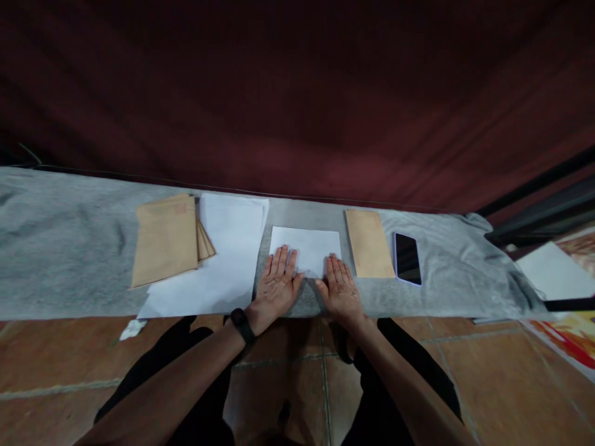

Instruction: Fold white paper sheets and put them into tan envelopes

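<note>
A white sheet of paper (307, 244), folded or cut to a small rectangle, lies flat on the grey cloth in front of me. My left hand (277, 282) rests palm down on its lower left corner, fingers stretched out. On the lower right corner my right hand (341, 286) lies flat too, fingers extended and thumb pointing inward. Neither hand grips anything. Just right of the paper is a brown envelope (370, 243), apart from my right hand. Larger white sheets (232, 238) lie to the left of my left hand.
Several brown envelopes (166, 241) lie stacked and fanned, partly over the large sheets. A phone (408, 259) with a dark screen is at the right. Grey cloth (69, 248) covers the narrow surface, with a dark red curtain (297, 124) behind it. Tiled floor (279, 396) shows below.
</note>
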Demonstrator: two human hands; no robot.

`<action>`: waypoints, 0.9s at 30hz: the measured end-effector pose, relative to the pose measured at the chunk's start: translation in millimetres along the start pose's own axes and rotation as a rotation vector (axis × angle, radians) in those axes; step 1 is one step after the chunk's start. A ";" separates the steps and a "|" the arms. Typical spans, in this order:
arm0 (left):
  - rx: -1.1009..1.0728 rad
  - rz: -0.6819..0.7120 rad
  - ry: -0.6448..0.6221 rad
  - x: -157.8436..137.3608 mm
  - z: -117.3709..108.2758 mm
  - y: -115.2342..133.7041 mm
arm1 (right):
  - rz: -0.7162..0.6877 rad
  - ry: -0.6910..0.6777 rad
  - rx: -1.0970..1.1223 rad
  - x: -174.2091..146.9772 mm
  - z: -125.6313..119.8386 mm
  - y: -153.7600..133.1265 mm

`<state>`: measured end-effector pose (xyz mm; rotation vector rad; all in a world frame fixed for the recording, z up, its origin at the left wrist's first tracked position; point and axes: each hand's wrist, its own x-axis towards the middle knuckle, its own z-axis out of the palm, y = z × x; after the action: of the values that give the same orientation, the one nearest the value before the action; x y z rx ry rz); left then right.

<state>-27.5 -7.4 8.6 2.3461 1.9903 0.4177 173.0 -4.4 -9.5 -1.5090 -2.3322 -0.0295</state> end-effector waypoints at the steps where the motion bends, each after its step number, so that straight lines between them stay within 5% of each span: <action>1: 0.006 -0.009 -0.005 0.2 -0.9 -0.4 | 0.002 0.004 0.000 -0.6 -0.1 1.7; 12: 0.000 -0.018 0.022 1.0 -2.7 -1.7 | 0.029 0.018 0.012 -6.8 -1.2 9.0; 19: -0.014 0.093 0.047 6.2 -12.1 5.6 | 0.035 0.010 0.082 5.5 -12.4 2.0; 27: -0.007 0.212 0.025 9.7 9.3 15.1 | -0.001 -0.113 0.180 25.3 -12.8 -24.7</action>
<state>-9.5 0.8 4.4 2.5698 1.7516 0.4630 145.5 4.6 14.6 -1.4548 -2.3501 0.2652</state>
